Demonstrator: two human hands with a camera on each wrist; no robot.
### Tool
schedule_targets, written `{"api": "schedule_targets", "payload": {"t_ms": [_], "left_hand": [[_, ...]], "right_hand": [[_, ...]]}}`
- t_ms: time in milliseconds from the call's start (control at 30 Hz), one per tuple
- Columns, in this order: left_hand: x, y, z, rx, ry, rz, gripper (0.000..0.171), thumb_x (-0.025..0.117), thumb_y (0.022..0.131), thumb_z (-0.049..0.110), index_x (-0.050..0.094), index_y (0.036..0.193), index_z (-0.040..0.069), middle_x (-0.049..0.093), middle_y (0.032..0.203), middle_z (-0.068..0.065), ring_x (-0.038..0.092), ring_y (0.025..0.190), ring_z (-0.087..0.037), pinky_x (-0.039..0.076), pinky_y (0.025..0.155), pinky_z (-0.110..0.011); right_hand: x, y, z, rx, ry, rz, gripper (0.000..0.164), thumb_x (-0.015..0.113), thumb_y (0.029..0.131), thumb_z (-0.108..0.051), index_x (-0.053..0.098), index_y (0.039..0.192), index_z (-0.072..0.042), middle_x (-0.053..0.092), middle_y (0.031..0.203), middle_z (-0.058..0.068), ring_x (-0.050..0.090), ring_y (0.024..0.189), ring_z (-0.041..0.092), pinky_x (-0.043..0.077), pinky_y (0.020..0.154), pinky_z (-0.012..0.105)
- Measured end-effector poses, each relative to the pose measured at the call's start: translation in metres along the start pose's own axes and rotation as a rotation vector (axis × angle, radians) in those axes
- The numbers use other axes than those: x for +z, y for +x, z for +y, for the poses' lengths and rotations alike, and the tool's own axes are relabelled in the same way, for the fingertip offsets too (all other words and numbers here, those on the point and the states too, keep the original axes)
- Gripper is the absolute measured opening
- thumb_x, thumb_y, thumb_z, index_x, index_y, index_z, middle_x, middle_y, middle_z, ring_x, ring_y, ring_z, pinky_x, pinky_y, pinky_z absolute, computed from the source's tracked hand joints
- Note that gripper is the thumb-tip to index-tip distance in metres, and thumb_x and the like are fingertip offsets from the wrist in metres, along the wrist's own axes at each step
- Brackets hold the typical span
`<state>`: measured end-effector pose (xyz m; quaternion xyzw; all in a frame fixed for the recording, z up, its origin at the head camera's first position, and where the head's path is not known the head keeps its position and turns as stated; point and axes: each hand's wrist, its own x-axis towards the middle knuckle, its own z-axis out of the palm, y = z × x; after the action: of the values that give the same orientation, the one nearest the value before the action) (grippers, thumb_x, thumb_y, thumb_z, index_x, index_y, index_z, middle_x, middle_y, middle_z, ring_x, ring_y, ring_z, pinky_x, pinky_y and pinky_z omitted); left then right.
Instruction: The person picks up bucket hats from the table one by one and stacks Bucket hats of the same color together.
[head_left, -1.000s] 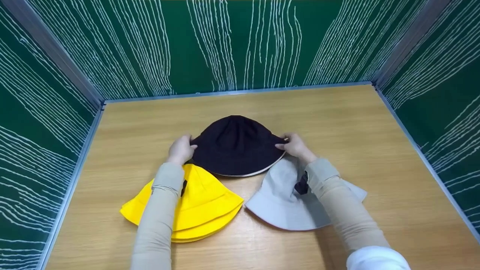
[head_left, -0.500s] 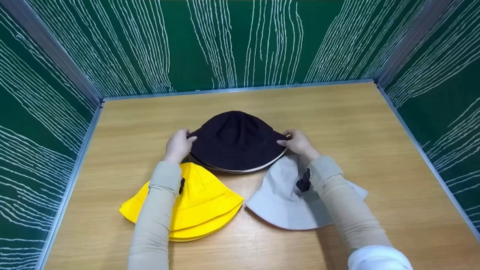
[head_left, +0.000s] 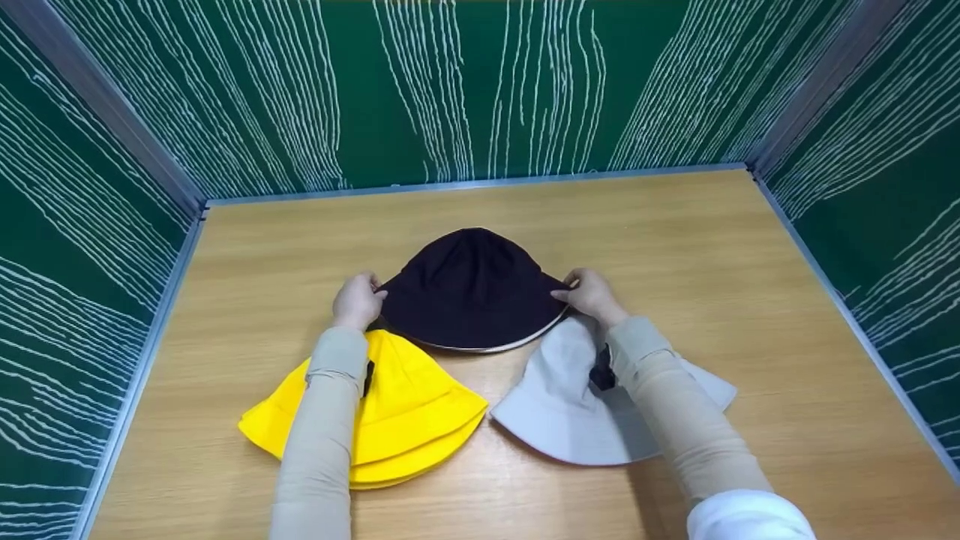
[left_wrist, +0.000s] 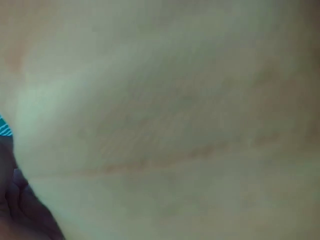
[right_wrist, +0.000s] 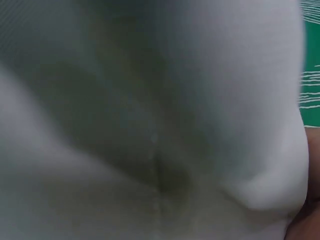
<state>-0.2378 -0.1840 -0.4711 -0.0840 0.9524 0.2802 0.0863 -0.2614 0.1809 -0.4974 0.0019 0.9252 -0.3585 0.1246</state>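
A dark, nearly black bucket hat (head_left: 472,307) with a pale edge along its brim lies crown up in the middle of the table. My left hand (head_left: 358,301) pinches the left end of its brim, thumb on top. At the opposite end, my right hand (head_left: 591,294) grips the brim the same way. Below the left forearm are yellow bucket hats (head_left: 412,409), one brim stacked over another. A light grey bucket hat (head_left: 562,424) with a black patch sits under the right forearm. Sleeve or skin fills most of both wrist views.
The wooden table (head_left: 510,502) is bounded at the back and sides by green walls (head_left: 360,90) with wavy white lines. Metal strips (head_left: 480,183) run along the table's edges. The dark hat's lower brim lies close to the yellow and grey hats.
Both hands moved the dark hat slightly away toward the back wall, then back toward the person by about as much. Their hold on the brim stayed the same; the other hats stayed put.
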Motion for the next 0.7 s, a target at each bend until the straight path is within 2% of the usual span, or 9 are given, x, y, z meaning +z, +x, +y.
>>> {"api": "schedule_targets", "payload": {"t_ms": [100, 200, 233, 300, 400, 500, 700], "left_hand": [[0.001, 0.000, -0.002, -0.026, 0.012, 0.001, 0.016, 0.057, 0.095, 0.017, 0.058, 0.102, 0.003, 0.063, 0.102, -0.015, 0.059, 0.093, -0.030, 0.046, 0.082, -0.041], [-0.002, -0.001, -0.001, -0.041, 0.000, -0.018, 0.023, 0.055, 0.096, 0.020, 0.056, 0.109, 0.001, 0.062, 0.107, -0.016, 0.058, 0.094, -0.031, 0.046, 0.083, -0.041], [-0.003, -0.002, 0.001, -0.039, -0.011, -0.021, 0.027, 0.054, 0.096, 0.021, 0.055, 0.114, 0.001, 0.062, 0.110, -0.017, 0.058, 0.096, -0.032, 0.046, 0.085, -0.041], [-0.008, -0.004, 0.006, -0.020, -0.034, -0.024, 0.035, 0.052, 0.097, 0.024, 0.051, 0.123, -0.001, 0.059, 0.119, -0.020, 0.057, 0.103, -0.034, 0.046, 0.089, -0.043], [-0.015, -0.011, 0.019, 0.042, -0.067, 0.012, 0.045, 0.050, 0.097, 0.026, 0.045, 0.133, -0.002, 0.052, 0.130, -0.023, 0.052, 0.115, -0.037, 0.043, 0.097, -0.045], [-0.018, -0.024, 0.033, 0.136, -0.050, 0.089, 0.050, 0.050, 0.098, 0.027, 0.042, 0.136, -0.003, 0.047, 0.136, -0.024, 0.044, 0.124, -0.040, 0.037, 0.103, -0.048], [-0.011, -0.058, 0.053, 0.308, 0.054, 0.250, 0.054, 0.052, 0.096, 0.029, 0.041, 0.137, -0.004, 0.038, 0.142, -0.028, 0.030, 0.133, -0.046, 0.023, 0.110, -0.055]], "right_hand": [[-0.001, -0.002, 0.001, -0.001, -0.040, 0.003, 0.035, 0.066, 0.087, -0.020, 0.056, 0.105, 0.007, 0.059, 0.072, 0.004, 0.055, 0.062, 0.014, 0.047, 0.077, 0.037], [-0.005, -0.004, 0.002, 0.012, -0.053, -0.010, 0.038, 0.064, 0.089, -0.020, 0.052, 0.111, 0.008, 0.058, 0.063, 0.000, 0.055, 0.055, 0.010, 0.046, 0.081, 0.038], [-0.006, -0.005, 0.002, 0.017, -0.048, -0.012, 0.038, 0.062, 0.090, -0.020, 0.051, 0.114, 0.008, 0.059, 0.063, 0.001, 0.057, 0.055, 0.012, 0.045, 0.082, 0.038], [-0.011, -0.007, 0.002, 0.016, -0.049, 0.009, 0.039, 0.059, 0.092, -0.018, 0.048, 0.119, 0.008, 0.062, 0.071, 0.007, 0.061, 0.066, 0.019, 0.045, 0.083, 0.040], [-0.018, -0.011, 0.000, -0.016, -0.047, 0.075, 0.041, 0.055, 0.092, -0.016, 0.047, 0.123, 0.008, 0.061, 0.100, 0.023, 0.060, 0.092, 0.035, 0.044, 0.088, 0.047], [-0.022, -0.019, -0.005, -0.085, -0.082, 0.169, 0.043, 0.056, 0.091, -0.016, 0.048, 0.125, 0.007, 0.053, 0.121, 0.030, 0.052, 0.110, 0.043, 0.040, 0.094, 0.052], [-0.021, -0.042, -0.014, -0.210, -0.154, 0.319, 0.045, 0.060, 0.089, -0.019, 0.050, 0.125, 0.005, 0.049, 0.131, 0.026, 0.044, 0.119, 0.046, 0.035, 0.100, 0.056]]}}
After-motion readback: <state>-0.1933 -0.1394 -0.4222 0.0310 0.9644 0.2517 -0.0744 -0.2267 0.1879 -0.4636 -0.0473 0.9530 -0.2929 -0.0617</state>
